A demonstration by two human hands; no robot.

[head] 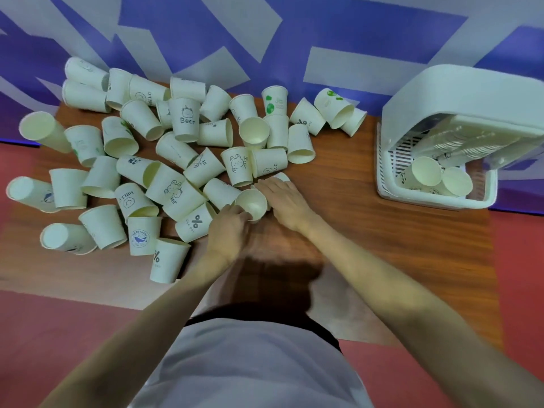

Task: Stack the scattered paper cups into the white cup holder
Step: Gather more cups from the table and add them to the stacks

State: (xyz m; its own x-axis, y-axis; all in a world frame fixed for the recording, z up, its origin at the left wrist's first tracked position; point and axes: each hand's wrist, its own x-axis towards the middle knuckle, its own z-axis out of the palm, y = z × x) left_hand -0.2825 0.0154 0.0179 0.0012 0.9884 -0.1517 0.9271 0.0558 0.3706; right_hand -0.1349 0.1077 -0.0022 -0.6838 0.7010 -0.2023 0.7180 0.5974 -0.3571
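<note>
Near table edge, left hand (228, 223) grips upright paper cup (251, 203); right hand (282, 198) rests flat, fingers straight. Cup light, crushable: hold sidewall w/ gentle pressure.

Roughly forty-five loose paper cups (186, 119) lie scattered over one wooden table (412, 231); the heap is too crowded for an exact count. One white cup holder (459, 92) stands at the right end. Two open cup mouths (426, 171) show in its basket, with rows of stacked rims behind them, too blurred to number. Two hands, the left hand (228, 231) and the right hand (284, 198), meet at one upright cup (251, 203).
</note>
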